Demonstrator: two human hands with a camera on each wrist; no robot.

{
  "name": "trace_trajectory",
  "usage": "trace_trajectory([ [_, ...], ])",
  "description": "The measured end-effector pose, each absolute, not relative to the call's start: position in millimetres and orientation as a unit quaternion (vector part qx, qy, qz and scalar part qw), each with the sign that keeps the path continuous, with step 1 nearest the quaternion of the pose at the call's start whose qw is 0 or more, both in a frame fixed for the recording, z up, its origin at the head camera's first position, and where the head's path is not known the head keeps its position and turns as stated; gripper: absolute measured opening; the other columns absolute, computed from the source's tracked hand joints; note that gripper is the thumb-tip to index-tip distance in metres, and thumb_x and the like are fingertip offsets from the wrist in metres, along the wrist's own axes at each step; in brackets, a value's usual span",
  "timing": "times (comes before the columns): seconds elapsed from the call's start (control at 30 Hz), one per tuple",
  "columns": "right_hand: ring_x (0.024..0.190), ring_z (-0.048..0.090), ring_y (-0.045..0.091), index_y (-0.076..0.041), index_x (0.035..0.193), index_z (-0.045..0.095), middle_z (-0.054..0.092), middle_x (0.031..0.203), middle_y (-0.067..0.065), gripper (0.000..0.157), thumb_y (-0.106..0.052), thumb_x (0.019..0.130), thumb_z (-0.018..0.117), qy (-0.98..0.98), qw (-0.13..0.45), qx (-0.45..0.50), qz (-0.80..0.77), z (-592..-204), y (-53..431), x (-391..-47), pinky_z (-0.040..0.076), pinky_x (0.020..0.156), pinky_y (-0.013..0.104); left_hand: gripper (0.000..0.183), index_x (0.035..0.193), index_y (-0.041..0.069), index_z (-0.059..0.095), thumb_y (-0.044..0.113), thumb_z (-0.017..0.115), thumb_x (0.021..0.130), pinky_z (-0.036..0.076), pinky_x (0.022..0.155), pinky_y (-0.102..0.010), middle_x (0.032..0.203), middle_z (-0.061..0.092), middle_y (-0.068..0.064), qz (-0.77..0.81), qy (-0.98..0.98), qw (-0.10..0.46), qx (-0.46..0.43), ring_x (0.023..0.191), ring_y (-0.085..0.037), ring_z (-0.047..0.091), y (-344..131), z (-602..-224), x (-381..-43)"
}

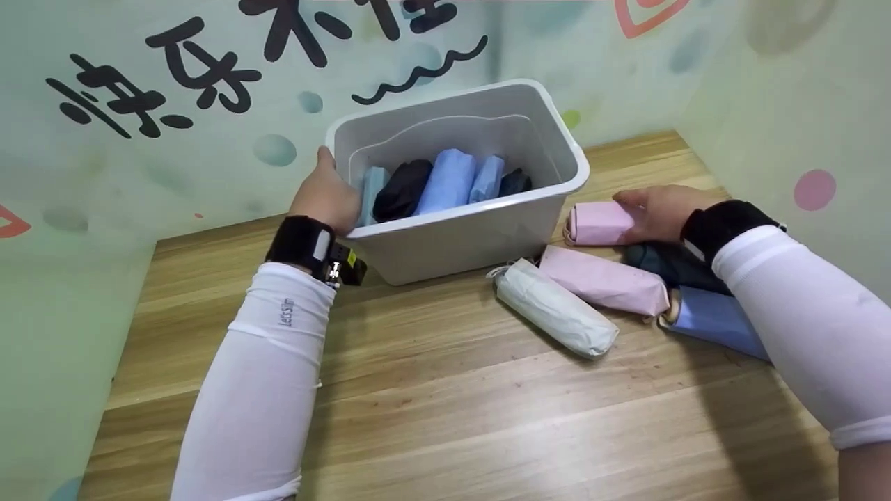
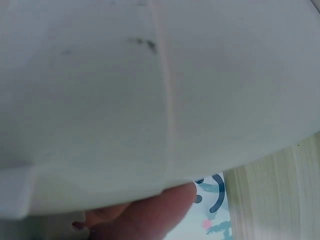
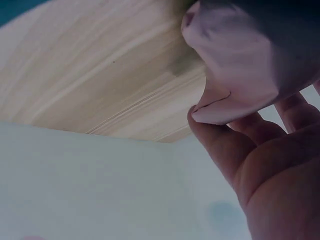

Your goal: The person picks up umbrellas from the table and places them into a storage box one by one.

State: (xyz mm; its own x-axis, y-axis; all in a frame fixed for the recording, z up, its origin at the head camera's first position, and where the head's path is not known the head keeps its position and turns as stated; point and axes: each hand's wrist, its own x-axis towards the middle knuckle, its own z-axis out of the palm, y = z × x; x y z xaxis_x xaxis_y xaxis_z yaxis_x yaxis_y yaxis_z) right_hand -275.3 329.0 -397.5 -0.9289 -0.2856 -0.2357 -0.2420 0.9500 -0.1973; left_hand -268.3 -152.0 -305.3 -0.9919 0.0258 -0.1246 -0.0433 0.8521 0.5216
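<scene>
My left hand (image 1: 328,196) grips the left end of a light grey plastic bin (image 1: 459,240), the thumb up at its rim. In the left wrist view the bin's pale wall (image 2: 100,125) fills most of the picture, with part of the hand (image 2: 150,215) below it. At the bin's right side my right hand (image 1: 665,212) holds a pink folded umbrella (image 1: 602,223) by its right end. Close up in the right wrist view, fingers wrap the pink cloth (image 3: 235,65). Inside the bin, several folded umbrellas stand in a row, among them a blue one (image 1: 449,181) and a black one (image 1: 404,189).
On the wooden table (image 1: 445,417) right of the bin lie a second pink umbrella (image 1: 604,280), a pale grey-green one (image 1: 555,307), a blue one (image 1: 720,320) and a dark one (image 1: 675,264). A decorated wall (image 1: 230,160) rises behind the bin, another wall (image 1: 800,104) at right.
</scene>
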Motion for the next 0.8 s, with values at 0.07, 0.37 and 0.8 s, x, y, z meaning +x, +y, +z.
trace_trajectory([
  [0.07, 0.117, 0.063, 0.054, -0.007, 0.154, 0.048, 0.064, 0.132, 0.036, 0.081, -0.043, 0.089, 0.080, 0.977, 0.136, -0.140, -0.079, -398, 327, -276, 0.048, 0.101, 0.066, 0.088, 0.165, -0.004, -0.012, 0.037, 0.039, 0.106, 0.035, 0.124, -0.047, 0.165, 0.033, -0.031, 0.274, 0.960, 0.065, -0.007, 0.146, -0.038, 0.045, -152, -304, -268],
  [0.37, 0.097, 0.067, 0.040, -0.007, 0.133, 0.064, 0.073, 0.110, 0.024, 0.057, -0.030, 0.085, 0.083, 0.975, 0.133, -0.162, -0.073, -398, 319, -274, 0.051, 0.092, 0.059, 0.089, 0.165, -0.003, -0.012, 0.038, 0.041, 0.106, 0.033, 0.126, -0.046, 0.167, 0.032, -0.030, 0.278, 0.958, 0.066, -0.011, 0.148, -0.037, 0.043, -152, -304, -268],
  [0.8, 0.085, 0.064, 0.031, -0.010, 0.110, 0.068, 0.072, 0.095, 0.015, 0.032, -0.031, 0.087, 0.077, 0.975, 0.113, -0.179, -0.068, -403, 319, -276, 0.052, 0.081, 0.052, 0.087, 0.165, -0.003, -0.013, 0.037, 0.038, 0.107, 0.036, 0.123, -0.047, 0.164, 0.037, -0.030, 0.274, 0.959, 0.066, -0.013, 0.144, -0.037, 0.048, -151, -304, -269],
])
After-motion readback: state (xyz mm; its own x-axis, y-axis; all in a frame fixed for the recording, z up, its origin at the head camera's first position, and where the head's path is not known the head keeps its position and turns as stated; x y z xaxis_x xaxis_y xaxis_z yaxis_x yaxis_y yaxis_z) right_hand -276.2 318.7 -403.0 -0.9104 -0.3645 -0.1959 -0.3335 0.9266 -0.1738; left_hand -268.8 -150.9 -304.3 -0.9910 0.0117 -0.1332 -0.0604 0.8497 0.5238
